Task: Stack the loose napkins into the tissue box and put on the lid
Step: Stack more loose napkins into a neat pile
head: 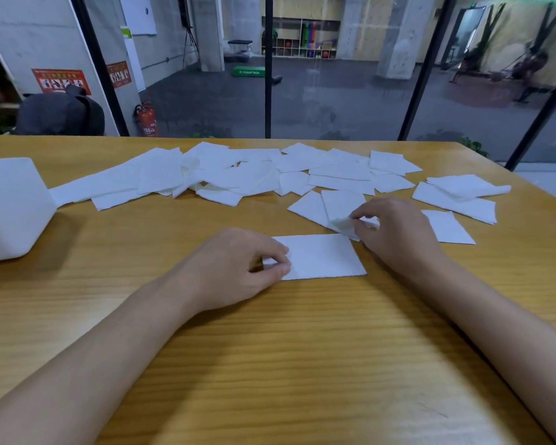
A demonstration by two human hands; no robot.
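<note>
A folded napkin (321, 256) lies flat at the middle of the tabletop (270, 348), its left edge caught in the grip of the left hand (238, 268), thumb and forefinger pinching it while the rest of the sheet stretches out to the right of the fingers. Just beyond its far right corner, the right hand (398, 232) pinches the crumpled near corner of a second napkin (342, 205), which is raised slightly off the wood; the body of that sheet lies away from the grip, overlapping another beneath it. One more sheet (446, 226) shows from behind the right wrist. Loose napkins (238, 175) are strewn in an overlapping band across the far half of the tabletop, from left to right. A white box (10, 210) with rounded corners sits at the left edge, touching the nearest end of that band and well apart from both hands. Behind the tabletop, by the glass wall, stand a red extinguisher (146, 120) and a dark bag (61, 114).
</note>
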